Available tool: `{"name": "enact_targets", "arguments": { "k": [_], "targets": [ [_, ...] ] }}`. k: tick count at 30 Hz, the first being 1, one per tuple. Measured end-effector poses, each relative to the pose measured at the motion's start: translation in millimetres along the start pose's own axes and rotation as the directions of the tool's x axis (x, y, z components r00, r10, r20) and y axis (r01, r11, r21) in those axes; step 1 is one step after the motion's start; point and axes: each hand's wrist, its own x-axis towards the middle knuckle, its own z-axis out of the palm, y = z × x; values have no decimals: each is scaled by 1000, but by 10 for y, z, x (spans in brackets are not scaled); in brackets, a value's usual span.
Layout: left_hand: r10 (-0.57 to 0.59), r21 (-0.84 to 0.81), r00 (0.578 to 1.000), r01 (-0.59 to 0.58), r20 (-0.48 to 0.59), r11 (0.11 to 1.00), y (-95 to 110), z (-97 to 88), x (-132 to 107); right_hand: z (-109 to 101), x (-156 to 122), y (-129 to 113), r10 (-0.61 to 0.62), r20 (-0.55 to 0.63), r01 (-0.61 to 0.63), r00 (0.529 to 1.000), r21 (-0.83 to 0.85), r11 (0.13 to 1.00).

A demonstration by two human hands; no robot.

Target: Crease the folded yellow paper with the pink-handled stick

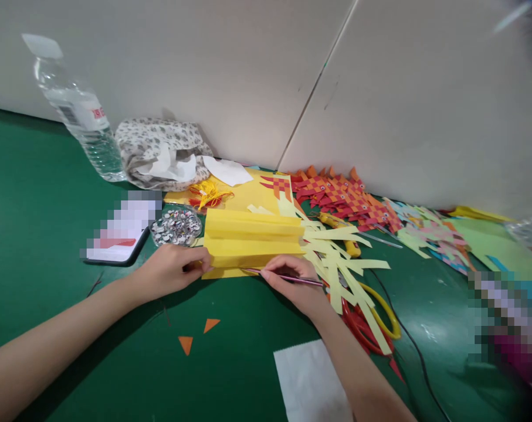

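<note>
Beside yellow paper [252, 234], both hands [175, 268] [295, 289] bend, fingers curled.

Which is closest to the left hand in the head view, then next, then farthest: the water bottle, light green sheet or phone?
1. Phone: just left of the left hand.
2. Water bottle: farther back, past the phone.
3. Light green sheet: far over on the right.

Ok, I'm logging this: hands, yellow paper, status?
Left hand on yellow paper, left edge. Right hand holding slim tool on it. Pale strips at right end.
</note>
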Motion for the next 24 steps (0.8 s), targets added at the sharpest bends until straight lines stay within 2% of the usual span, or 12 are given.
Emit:
{"name": "enact_targets", "arguments": {
  "k": [8, 13, 20, 24],
  "targets": [
    [-4, 6, 1000, 4, -2, 1000, 3, -5, -11, -31, 9, -4, 25, -16, -25, 1000, -10, 1000],
    [-7, 9, 1000, 7, 9, 1000, 11, -10, -4, -118, 17, 8, 40, -60, -40, 997, -2, 999],
    [-20, 4, 1000, 20, 17, 1000, 29, -25, 7, -261, 19, 57, 6, -14, -6, 1000, -5, 1000],
    [-14, 4, 1000, 14, 14, 1000, 26, -22, 4, -318, 11, 55, -2, -62, 0, 998, -24, 1000]
  ]
}}
